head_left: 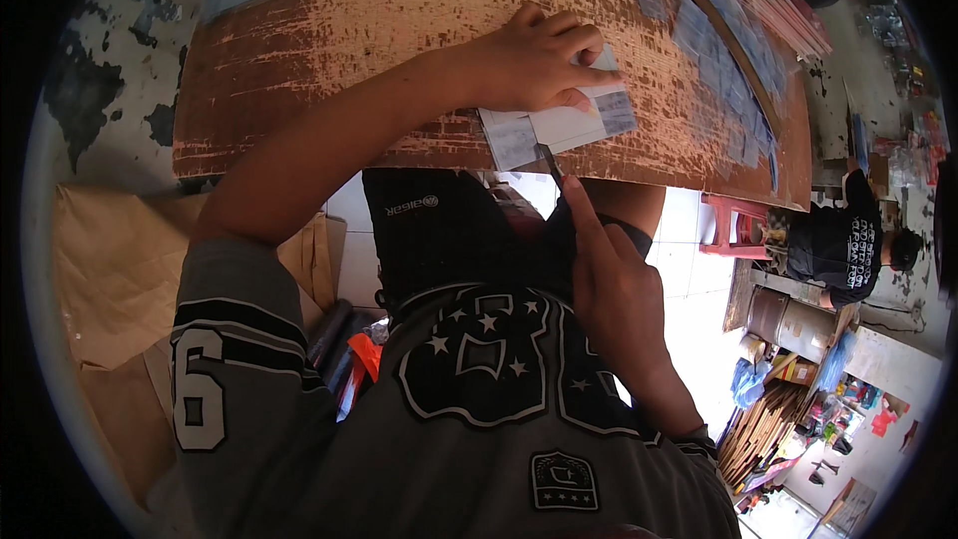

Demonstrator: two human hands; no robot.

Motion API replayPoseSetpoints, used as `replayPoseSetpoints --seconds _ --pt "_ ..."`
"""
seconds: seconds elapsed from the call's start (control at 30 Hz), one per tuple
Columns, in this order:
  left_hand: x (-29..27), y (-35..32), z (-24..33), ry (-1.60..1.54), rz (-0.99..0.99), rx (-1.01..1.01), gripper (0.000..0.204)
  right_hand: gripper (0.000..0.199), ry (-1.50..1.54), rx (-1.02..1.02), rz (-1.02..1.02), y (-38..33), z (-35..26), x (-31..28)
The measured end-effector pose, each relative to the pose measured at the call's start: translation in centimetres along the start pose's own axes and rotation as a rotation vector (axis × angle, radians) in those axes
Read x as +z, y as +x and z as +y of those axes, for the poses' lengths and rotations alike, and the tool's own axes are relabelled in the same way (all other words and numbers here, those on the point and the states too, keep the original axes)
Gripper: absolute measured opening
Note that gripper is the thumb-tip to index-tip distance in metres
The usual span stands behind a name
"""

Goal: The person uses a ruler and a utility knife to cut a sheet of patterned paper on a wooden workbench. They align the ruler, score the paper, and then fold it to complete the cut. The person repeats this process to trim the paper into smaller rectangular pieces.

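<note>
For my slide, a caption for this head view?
Left hand pins paper sheets on a worn board; right hand cuts.

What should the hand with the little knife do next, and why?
Probably draw the blade a little further along the cards' edge, toward the person. The left hand presses the pale stack of cards flat on the worn brown board, and the right hand has the blade tip at the stack's lower edge, so a short cut looks ready.
</note>
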State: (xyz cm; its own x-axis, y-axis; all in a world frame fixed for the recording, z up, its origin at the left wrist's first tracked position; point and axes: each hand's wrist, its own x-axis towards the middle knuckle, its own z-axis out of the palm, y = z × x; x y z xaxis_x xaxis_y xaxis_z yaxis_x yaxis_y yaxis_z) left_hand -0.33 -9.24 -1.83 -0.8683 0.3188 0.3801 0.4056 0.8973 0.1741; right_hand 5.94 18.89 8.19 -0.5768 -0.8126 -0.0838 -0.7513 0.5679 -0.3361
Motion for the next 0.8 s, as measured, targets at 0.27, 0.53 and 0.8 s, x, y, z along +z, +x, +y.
replayPoseSetpoints --seconds 0.27,0.53,0.8 --pt "-0.4 0.2 0.2 -0.009 -0.044 -0.024 0.054 0.075 -0.016 -0.014 -0.005 -0.3 0.4 0.0" --pt "-0.1 0.1 0.1 -0.003 -0.023 -0.016 0.054 0.075 -0.042 -0.024 -0.003 -0.9 0.4 0.2" --pt "-0.7 0.1 0.2 -0.009 -0.075 -0.031 0.054 0.075 -0.023 -0.016 -0.011 -1.3 0.6 0.3"
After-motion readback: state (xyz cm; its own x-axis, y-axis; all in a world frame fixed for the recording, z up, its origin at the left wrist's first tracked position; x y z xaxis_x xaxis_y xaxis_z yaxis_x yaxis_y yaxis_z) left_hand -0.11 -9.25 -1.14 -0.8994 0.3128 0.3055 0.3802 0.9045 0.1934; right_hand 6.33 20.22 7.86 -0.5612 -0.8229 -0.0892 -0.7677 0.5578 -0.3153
